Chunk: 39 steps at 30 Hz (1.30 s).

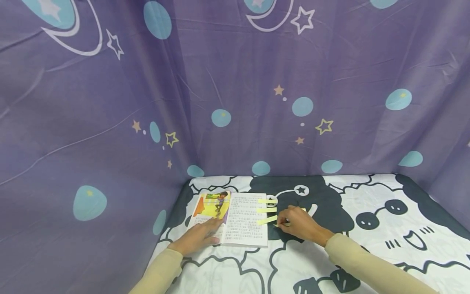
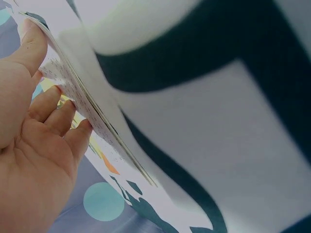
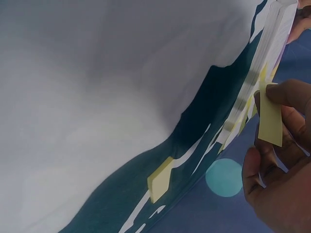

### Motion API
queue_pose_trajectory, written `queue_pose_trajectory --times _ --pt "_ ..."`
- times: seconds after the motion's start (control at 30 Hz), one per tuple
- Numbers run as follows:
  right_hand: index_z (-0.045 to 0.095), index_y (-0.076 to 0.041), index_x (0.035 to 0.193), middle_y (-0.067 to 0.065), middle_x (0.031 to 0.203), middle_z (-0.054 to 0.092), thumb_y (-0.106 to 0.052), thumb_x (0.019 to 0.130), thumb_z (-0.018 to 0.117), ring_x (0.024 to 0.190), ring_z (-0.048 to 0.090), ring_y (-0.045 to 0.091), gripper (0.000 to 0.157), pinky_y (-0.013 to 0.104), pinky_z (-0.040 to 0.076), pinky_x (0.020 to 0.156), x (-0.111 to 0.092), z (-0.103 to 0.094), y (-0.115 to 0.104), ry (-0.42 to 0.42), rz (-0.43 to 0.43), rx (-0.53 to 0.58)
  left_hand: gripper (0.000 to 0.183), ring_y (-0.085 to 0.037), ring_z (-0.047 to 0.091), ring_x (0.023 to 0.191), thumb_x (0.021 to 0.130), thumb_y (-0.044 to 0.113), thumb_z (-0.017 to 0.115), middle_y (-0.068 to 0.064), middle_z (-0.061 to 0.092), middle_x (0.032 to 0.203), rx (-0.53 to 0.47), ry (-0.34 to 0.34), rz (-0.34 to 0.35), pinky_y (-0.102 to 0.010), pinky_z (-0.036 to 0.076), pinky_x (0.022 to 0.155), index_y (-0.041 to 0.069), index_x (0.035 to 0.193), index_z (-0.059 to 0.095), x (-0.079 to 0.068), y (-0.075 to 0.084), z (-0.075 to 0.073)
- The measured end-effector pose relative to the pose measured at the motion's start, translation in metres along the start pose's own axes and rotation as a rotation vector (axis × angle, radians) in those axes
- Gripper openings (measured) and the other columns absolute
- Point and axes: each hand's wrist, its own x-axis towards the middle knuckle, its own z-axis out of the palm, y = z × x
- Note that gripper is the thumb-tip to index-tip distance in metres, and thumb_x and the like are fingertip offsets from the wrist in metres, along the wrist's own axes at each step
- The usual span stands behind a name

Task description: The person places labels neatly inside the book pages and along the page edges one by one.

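Note:
An open book (image 1: 240, 237) lies on the patterned cloth, a colour picture on its left page and printed text on both. Three pale yellow sticky strips (image 1: 266, 210) stick out past the right page's outer edge. My left hand (image 1: 198, 235) rests on the left page with its fingers extended; the left wrist view shows the thumb along the book's lower edge. Just right of the book, my right hand (image 1: 302, 223) pinches a single yellow sticky note (image 3: 270, 121) between thumb and index finger. In the head view that note is mostly hidden by the fingers.
A small pad of yellow sticky notes (image 3: 160, 180) lies on the dark part of the cloth, largely behind the right hand in the head view. The white cloth (image 1: 220, 273) has black cartoon drawings. Purple curtains (image 1: 235, 147) with stars and moons hang behind and at both sides.

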Motion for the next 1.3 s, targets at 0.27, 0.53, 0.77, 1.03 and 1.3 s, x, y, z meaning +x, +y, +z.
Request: queue_pose_trajectory --times 0.27,0.53,0.77,1.03,1.3 --pt "0.075 -0.023 0.081 -0.018 0.079 0.069 -0.009 0.082 0.086 0.076 0.054 0.004 0.018 0.024 0.050 0.064 0.006 0.005 -0.007 -0.004 -0.011 0.009 0.070 -0.036 0.034 0.149 0.100 0.040 0.064 -0.018 0.036 0.162 0.008 0.007 0.003 -0.056 0.031 0.120 0.016 0.160 0.038 0.001 -0.002 0.001" --pt "0.077 -0.020 0.085 -0.017 0.082 0.071 -0.010 0.084 0.085 0.075 0.052 0.002 0.013 0.022 0.050 0.064 0.011 0.009 -0.017 -0.003 -0.037 0.019 0.071 -0.036 0.034 0.149 0.100 0.041 0.064 -0.018 0.036 0.162 0.006 -0.001 -0.010 -0.056 0.032 0.120 0.017 0.161 0.037 0.001 -0.001 0.001" --pt "0.076 -0.020 0.083 -0.014 0.083 0.070 -0.010 0.084 0.085 0.076 0.052 0.006 0.014 0.024 0.049 0.069 0.018 0.014 -0.022 0.014 -0.092 -0.002 0.071 -0.037 0.035 0.149 0.100 0.041 0.064 -0.019 0.037 0.162 0.010 0.002 0.001 -0.057 0.032 0.120 0.017 0.161 0.038 0.001 -0.001 0.001" --pt "0.076 -0.018 0.083 -0.010 0.085 0.072 -0.008 0.080 0.088 0.081 0.058 0.005 0.016 0.034 0.056 0.089 0.023 0.024 -0.032 0.016 -0.135 -0.029 0.070 -0.037 0.036 0.148 0.100 0.041 0.064 -0.019 0.037 0.162 0.015 0.008 -0.003 -0.057 0.032 0.119 0.017 0.161 0.038 0.000 -0.001 0.000" --pt "0.076 -0.020 0.079 -0.012 0.081 0.069 -0.009 0.077 0.089 0.076 0.049 0.006 0.017 0.027 0.049 0.069 0.028 0.031 -0.040 0.008 -0.183 -0.108 0.071 -0.036 0.036 0.149 0.099 0.041 0.065 -0.017 0.038 0.162 0.014 0.008 0.008 -0.057 0.032 0.120 0.015 0.160 0.039 0.000 -0.001 0.002"
